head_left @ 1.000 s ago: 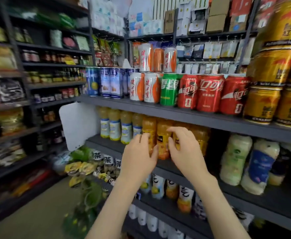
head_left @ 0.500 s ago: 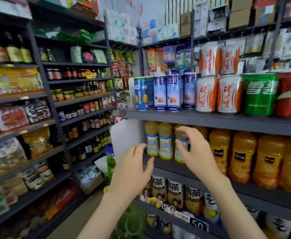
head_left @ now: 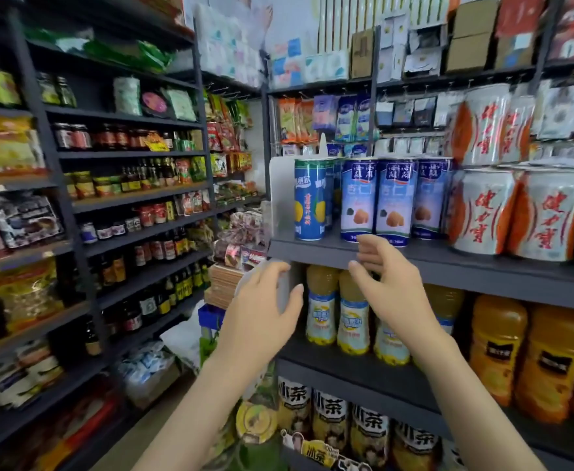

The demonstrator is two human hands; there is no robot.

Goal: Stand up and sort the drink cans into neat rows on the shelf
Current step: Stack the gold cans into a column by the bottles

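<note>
Now left hand point(head_left: 262, 311) and right hand point(head_left: 394, 290) empty, fingers loosely spread; blue cans point(head_left: 392, 198) upright on shelf point(head_left: 482, 273)

Blue cans point(head_left: 392, 198): metal, smooth, the printed skin glossy with soft highlights.
White-and-orange cans point(head_left: 547, 212): metal too, slick and shiny.
Shelf point(head_left: 482, 270): dark grey, matt, looked like painted metal.
Divider point(head_left: 280, 195): white plastic, smooth, dull sheen.
Orange juice bottles point(head_left: 498, 345): clear plastic, glossy.
Boxes point(head_left: 472, 32): brown cardboard, matt.
</note>
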